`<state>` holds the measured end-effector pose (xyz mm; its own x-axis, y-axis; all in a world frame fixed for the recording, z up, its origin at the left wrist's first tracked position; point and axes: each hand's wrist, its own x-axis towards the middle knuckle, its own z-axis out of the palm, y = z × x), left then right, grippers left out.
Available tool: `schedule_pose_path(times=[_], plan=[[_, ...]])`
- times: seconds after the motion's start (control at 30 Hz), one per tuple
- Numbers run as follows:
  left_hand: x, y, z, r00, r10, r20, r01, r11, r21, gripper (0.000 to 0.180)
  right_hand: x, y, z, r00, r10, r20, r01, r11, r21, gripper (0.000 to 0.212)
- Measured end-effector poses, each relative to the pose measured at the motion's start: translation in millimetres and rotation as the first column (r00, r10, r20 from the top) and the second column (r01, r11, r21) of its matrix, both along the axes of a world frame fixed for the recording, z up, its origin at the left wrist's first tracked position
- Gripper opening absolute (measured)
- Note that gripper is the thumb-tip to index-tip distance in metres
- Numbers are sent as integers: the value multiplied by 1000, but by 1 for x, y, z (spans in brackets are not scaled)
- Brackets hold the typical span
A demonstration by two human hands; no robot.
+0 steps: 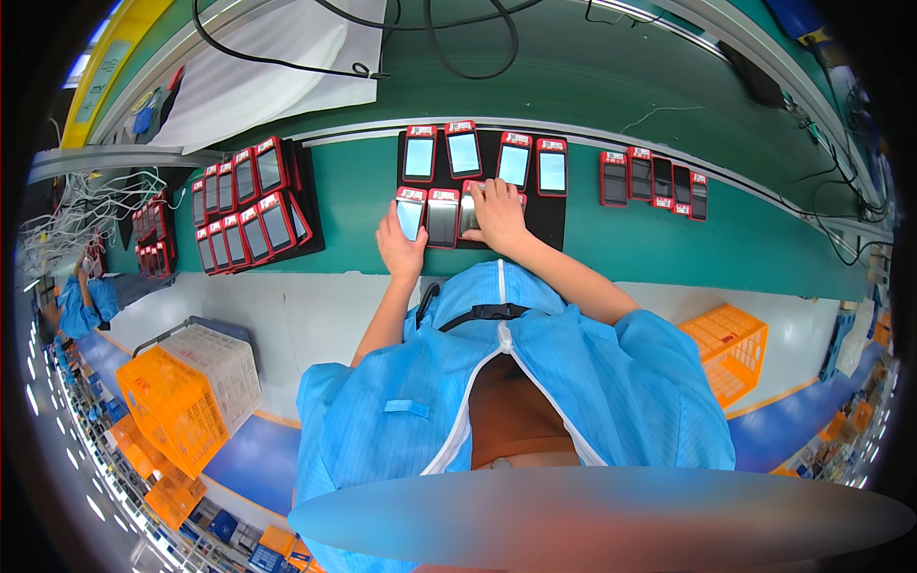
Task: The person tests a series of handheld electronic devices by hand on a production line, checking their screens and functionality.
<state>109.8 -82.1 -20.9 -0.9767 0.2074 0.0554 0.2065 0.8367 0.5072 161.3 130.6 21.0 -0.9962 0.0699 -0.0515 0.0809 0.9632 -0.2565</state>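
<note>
My left hand (401, 248) grips the lower part of a red-framed handheld device (410, 218) with a lit screen, fingers on its left side and thumb at its lower right. My right hand (499, 218) lies over the near row with its fingers spread, partly covering a red-framed device with a grey screen (468, 218) and another behind it. Between my hands lies a dark-screened device (442, 220). All rest on a black mat (551, 220). Beyond them, a far row of several lit devices (419, 158) lies face up.
Black trays (308, 205) of similar devices stand left on the green table (358, 210). Several dark-screened devices (640, 177) lie to the right. Black cables (468, 72) hang beyond. Orange crates (177, 396) stand on the floor at left, another crate (731, 353) at right.
</note>
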Motion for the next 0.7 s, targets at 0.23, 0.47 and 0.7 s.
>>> schedule_pose_path(times=[0.23,0.47,0.7], plan=[[-1,-3,-4,1000,-5,-19,5,1000,15,84,10,-1,2,992,107,64,-111,992,56,111],[-1,-1,-1,1000,-16,4,15,999,36,81,46,10,-20,1000,-18,-24,15,995,-103,120],[-2,-3,-2,1000,-20,13,19,999,34,81,44,67,-30,808,-544,-226,540,837,-84,89]])
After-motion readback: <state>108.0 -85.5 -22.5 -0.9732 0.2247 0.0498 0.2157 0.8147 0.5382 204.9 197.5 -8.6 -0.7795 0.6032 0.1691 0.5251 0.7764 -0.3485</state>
